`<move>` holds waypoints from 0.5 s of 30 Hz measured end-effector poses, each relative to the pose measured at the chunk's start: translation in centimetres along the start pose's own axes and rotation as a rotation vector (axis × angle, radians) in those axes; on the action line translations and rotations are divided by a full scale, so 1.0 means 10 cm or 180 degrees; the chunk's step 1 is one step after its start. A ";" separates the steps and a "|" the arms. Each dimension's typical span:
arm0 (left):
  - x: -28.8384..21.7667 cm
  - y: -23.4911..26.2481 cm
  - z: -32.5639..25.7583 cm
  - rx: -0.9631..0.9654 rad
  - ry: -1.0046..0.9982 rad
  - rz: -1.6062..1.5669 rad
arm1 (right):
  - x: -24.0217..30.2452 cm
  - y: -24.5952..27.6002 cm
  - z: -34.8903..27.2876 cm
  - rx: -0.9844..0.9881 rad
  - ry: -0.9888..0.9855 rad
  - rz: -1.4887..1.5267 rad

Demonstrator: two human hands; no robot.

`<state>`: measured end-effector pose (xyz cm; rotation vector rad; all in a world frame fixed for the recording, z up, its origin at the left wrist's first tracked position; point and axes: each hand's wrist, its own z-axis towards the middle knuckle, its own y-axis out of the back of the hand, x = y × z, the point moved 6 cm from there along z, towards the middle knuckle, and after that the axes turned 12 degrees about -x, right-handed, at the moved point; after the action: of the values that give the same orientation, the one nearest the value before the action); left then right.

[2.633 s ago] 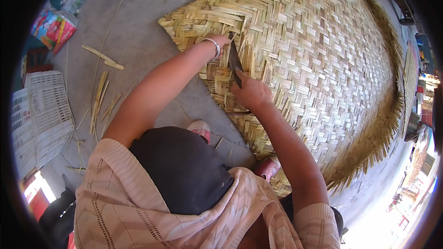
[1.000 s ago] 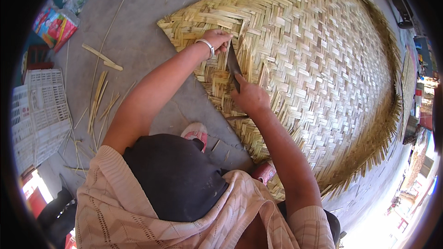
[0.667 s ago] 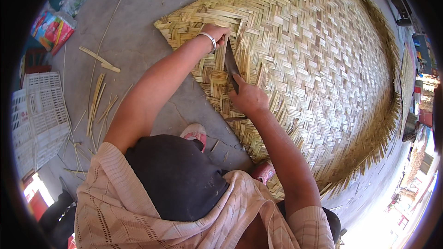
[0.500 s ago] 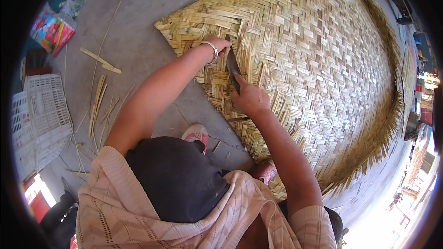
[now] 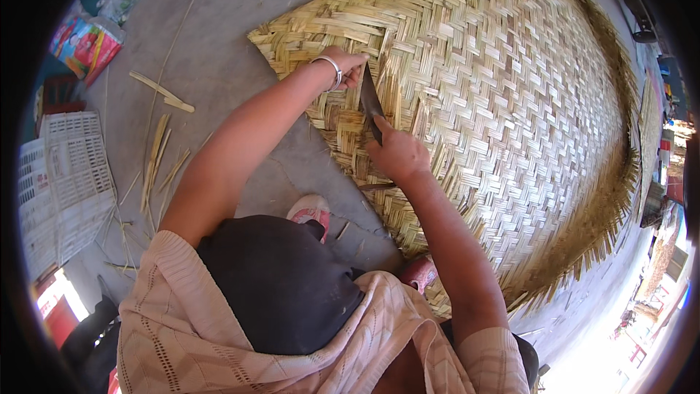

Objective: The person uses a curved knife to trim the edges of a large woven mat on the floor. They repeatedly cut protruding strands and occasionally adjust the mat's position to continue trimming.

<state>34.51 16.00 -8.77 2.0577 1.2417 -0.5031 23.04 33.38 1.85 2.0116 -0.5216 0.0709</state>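
A large woven bamboo mat (image 5: 510, 102) lies on the grey concrete floor (image 5: 211, 51). My right hand (image 5: 397, 155) grips the handle of a dark-bladed knife (image 5: 370, 101), whose blade points away from me along the mat's near left part. My left hand (image 5: 346, 66), with a metal bangle on the wrist, pinches the bamboo strips right beside the blade's tip. My knees and a pink shoe (image 5: 310, 209) are at the mat's near edge.
Loose bamboo strips (image 5: 162, 153) lie scattered on the floor to the left. A white plastic crate (image 5: 65, 182) and a colourful bag (image 5: 86, 38) sit at the far left. The mat's loose strip ends fringe its lower right edge (image 5: 576, 263).
The knife and my right hand have shifted slightly along the weave; my left hand stays by the blade tip with small adjustments of its grip on the strips.
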 end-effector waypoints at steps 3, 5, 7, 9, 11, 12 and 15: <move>0.06 0.00 -0.10 0.0299 -0.0342 0.0054 | 0.00 0.08 -0.01 0.0041 0.0001 0.0203; 0.09 0.02 -0.11 0.0335 -0.0414 -0.0127 | 0.00 0.12 -0.01 0.0112 -0.0028 0.0297; 0.12 0.03 -0.09 0.0404 -0.0460 -0.0284 | 0.01 0.16 -0.02 0.0147 -0.0057 0.0371; 0.15 0.05 -0.08 0.0512 -0.0490 -0.0421 | 0.01 0.19 -0.05 0.0249 -0.0125 0.0411; 0.18 0.08 -0.08 0.0548 -0.0535 -0.0537 | 0.01 0.22 -0.11 0.0282 -0.0140 0.0480; 0.21 0.08 -0.07 0.0542 -0.0496 -0.0565 | 0.01 0.23 -0.14 0.0266 -0.0110 0.0556; 0.22 0.06 -0.05 0.0469 -0.0499 -0.0604 | -0.06 0.23 -0.29 0.0345 -0.0156 0.0607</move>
<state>36.09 17.52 -9.57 1.9854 1.3460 -0.8504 22.11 35.17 5.04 2.0681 -0.7545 0.1698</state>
